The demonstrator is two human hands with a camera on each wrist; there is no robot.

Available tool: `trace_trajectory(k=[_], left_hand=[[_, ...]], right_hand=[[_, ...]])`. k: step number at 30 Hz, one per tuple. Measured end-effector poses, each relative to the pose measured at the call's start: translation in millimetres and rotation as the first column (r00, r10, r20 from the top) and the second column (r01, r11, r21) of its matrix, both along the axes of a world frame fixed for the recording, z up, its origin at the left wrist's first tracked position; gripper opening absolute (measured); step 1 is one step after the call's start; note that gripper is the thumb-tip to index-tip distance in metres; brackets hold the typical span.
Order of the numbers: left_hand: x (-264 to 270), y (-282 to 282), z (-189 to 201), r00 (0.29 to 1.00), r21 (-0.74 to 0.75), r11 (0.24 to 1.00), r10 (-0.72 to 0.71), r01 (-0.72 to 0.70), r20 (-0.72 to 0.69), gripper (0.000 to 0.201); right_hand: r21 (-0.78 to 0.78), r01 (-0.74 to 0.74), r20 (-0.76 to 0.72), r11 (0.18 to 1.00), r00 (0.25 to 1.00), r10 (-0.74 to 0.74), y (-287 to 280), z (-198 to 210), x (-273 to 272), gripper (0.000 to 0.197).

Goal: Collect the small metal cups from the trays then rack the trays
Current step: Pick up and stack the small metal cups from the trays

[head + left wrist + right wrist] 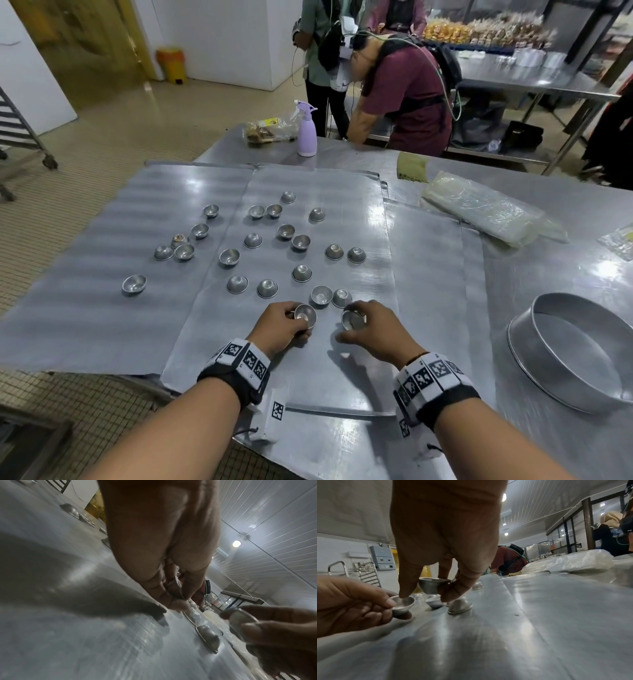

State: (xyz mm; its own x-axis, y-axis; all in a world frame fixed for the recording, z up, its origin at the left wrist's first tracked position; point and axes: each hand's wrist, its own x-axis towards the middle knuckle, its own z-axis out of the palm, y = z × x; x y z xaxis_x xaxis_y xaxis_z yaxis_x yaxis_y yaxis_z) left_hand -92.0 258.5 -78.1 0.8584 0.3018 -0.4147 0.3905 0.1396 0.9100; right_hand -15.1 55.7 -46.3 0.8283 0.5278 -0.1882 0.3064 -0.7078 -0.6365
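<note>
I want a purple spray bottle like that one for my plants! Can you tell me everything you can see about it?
The spray bottle has a smooth, pale purple body that looks like plastic, narrowing to a neck with a lighter, whitish trigger head on top. It stands upright near the far edge of the metal table, beyond the trays. A clear bag of food lies just to its left, close beside it. No hand touches it. Whether there is liquid inside cannot be seen.
</note>
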Motion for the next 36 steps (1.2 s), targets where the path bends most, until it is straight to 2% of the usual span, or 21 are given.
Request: trace_trajectory(k=[7, 10, 14, 16, 20, 22, 24, 26, 30, 36], left_hand=[[-7.1, 6.0, 5.0, 1.000, -0.077, 0.997, 0.022, -0.022, -0.001, 0.018], [-7.1, 7.7, 12.2, 0.998, -0.166, 0.984, 0.068, -0.068, -0.005, 0.017], [-4.3, 6.5, 21.4, 0.988, -0.382, 0.914, 0.156, -0.138, 0.017, 0.025], [-2.3, 4.6, 23.1, 0.988, -0.406, 0.904, 0.152, -0.131, 0.019, 0.024], [0.6, 6.0, 21.4, 0.983, -0.391, 0.906, 0.181, -0.164, 0.007, 0.016], [1.7, 9.5, 14.8, 0.979, -0.336, 0.922, 0.201, -0.194, -0.012, 0.013], [1.3, 11.6, 7.6, 0.986, -0.227, 0.959, 0.165, -0.169, -0.037, 0.011], [0.7, 10.9, 1.5, 0.991, -0.160, 0.978, 0.125, -0.131, -0.047, 0.012], [1.8, 6.6, -5.2, 0.996, -0.085, 0.993, 0.082, -0.085, -0.039, 0.015], [4.9, -0.1, -9.8, 0.999, -0.008, 0.999, 0.043, -0.043, -0.028, 0.014]], right_hand=[[0.162, -0.021, 0.019, 0.987, 1.000, 0.018, 32.1, 12.1, -7.5, 0.058], [0.227, -0.018, 0.026, 0.974, 1.000, 0.013, 43.2, 13.8, -10.8, 0.059], [0.184, -0.066, 0.072, 0.981, 0.996, 0.054, 56.7, 8.4, -13.6, 0.057], [0.146, -0.068, 0.078, 0.987, 0.995, 0.057, 61.4, 5.3, -13.9, 0.059], [0.174, -0.069, 0.024, 0.982, 0.998, 0.066, 60.3, 3.0, -13.8, 0.072], [0.157, 0.020, 0.069, 0.987, 0.997, -0.032, 51.8, 0.7, -7.6, 0.059], [0.090, 0.168, 0.134, 0.982, 0.975, -0.179, 38.2, -2.7, 2.6, 0.043], [-0.006, 0.270, 0.122, 0.963, 0.956, -0.267, 22.8, -9.6, 11.2, 0.040], [-0.178, 0.212, 0.078, 0.961, 0.976, -0.202, 8.4, -27.4, 12.6, 0.047], [-0.182, 0.183, 0.056, 0.966, 0.983, -0.175, 12.6, -34.4, 7.6, 0.037]])
